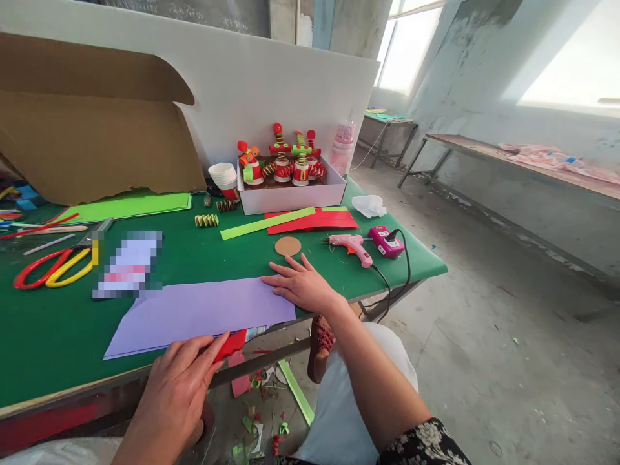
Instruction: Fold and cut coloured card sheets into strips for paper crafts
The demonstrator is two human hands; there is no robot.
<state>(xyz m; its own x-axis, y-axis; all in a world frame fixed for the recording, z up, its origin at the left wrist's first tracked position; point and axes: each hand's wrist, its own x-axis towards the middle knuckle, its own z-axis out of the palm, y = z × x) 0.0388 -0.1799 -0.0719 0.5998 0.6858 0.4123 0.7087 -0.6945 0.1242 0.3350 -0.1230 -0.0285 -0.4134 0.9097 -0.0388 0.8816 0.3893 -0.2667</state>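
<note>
A folded sheet of purple paper (208, 313) lies along the front edge of the green tabletop. My right hand (303, 284) rests flat on its right end, fingers spread. At the front edge of the sheet is my left hand (179, 371), its fingers bent and close together. A red thing (232, 345) shows right beside those fingertips; its kind and most of its shape are hidden. Just beyond my right fingers lies a round brown cardboard disc (287, 246). A pink glue gun (352, 247) rests to the right of that.
Scissors (62, 261) with red and yellow handles lie left, near a blurred-out rectangle (128, 265). Behind stand paper cups (223, 177) and a white box (293, 197) of paper figures. A purple power socket (386, 242) trails a black cable off the right edge. Paper scraps litter the floor.
</note>
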